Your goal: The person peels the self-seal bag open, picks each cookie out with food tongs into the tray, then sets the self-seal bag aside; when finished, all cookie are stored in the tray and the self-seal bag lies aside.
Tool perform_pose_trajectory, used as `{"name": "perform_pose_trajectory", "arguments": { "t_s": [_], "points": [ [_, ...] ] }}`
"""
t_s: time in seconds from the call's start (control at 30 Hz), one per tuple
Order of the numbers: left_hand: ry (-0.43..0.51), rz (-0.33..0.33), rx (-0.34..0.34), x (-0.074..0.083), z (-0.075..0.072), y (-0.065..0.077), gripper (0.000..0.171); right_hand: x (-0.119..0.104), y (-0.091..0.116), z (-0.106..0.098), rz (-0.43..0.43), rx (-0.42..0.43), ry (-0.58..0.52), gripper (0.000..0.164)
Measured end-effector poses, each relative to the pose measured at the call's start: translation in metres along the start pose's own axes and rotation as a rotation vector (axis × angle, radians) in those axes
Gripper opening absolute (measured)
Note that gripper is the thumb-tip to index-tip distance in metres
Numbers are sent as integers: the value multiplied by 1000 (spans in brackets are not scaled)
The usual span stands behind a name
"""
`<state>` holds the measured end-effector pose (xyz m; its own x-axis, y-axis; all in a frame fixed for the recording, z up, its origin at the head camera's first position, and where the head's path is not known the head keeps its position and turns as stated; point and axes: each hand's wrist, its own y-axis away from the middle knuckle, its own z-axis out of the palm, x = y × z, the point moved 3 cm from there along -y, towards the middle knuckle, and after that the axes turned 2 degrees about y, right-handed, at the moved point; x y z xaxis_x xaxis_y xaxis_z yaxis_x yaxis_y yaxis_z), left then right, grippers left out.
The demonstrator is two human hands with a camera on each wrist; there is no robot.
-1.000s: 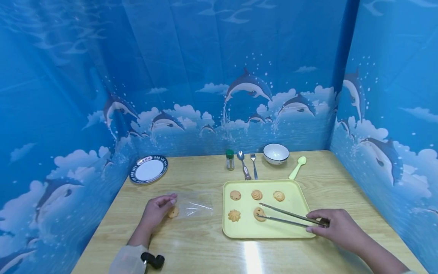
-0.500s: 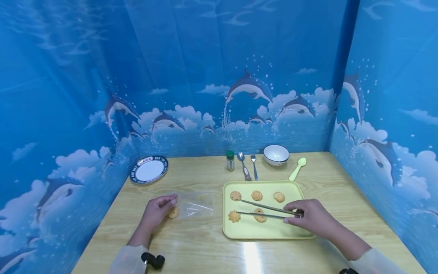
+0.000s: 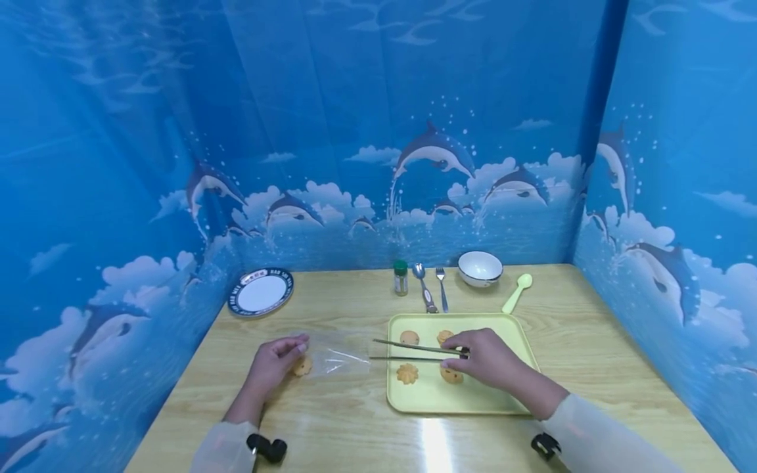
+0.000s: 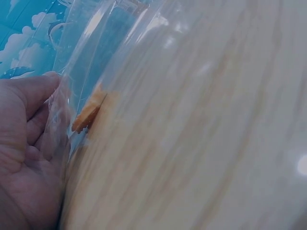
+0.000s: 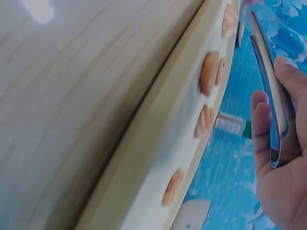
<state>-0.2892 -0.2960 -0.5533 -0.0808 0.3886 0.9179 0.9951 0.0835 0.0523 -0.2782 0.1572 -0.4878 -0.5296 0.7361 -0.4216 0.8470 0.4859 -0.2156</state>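
Observation:
My left hand (image 3: 271,365) pinches the edge of a clear plastic bag (image 3: 343,351) lying on the wooden table. One cookie (image 3: 303,365) shows inside the bag, close to the fingers; in the left wrist view that cookie (image 4: 88,112) appears edge-on behind the film. Metal tongs (image 3: 408,347) are gripped in my right hand (image 3: 491,360), their tips apart with nothing between them, reaching past the tray's left edge to the bag's right end. Beneath the right hand is a yellow tray (image 3: 473,404) with several cookies, including a flower-shaped cookie (image 3: 407,374). The hand hides part of the tray.
At the back stand a green-capped jar (image 3: 401,278) and a white bowl (image 3: 480,269), with a spoon (image 3: 426,289) and a fork (image 3: 441,289) lying between them. A pale green spoon (image 3: 517,293) lies right of these. A patterned plate (image 3: 261,292) sits back left.
My right hand has carried the tongs leftward across the tray, from over the lower middle cookie to the bag's right end. The left hand and bag have stayed in place.

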Motion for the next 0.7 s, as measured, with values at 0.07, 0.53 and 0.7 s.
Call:
{"name": "perform_pose_trajectory", "arguments": {
  "t_s": [0.07,0.53,0.7],
  "points": [
    [1,-1,-1,0,0,0,29,-5,-6,5,-3,-18,3,31],
    [15,11,-8,-2,-1,-1,27,-47,-49,36,-103,-126,-62,30],
    [16,39,-10,1,0,1,27,-58,-62,50,-123,-152,-76,32]
  ]
}}
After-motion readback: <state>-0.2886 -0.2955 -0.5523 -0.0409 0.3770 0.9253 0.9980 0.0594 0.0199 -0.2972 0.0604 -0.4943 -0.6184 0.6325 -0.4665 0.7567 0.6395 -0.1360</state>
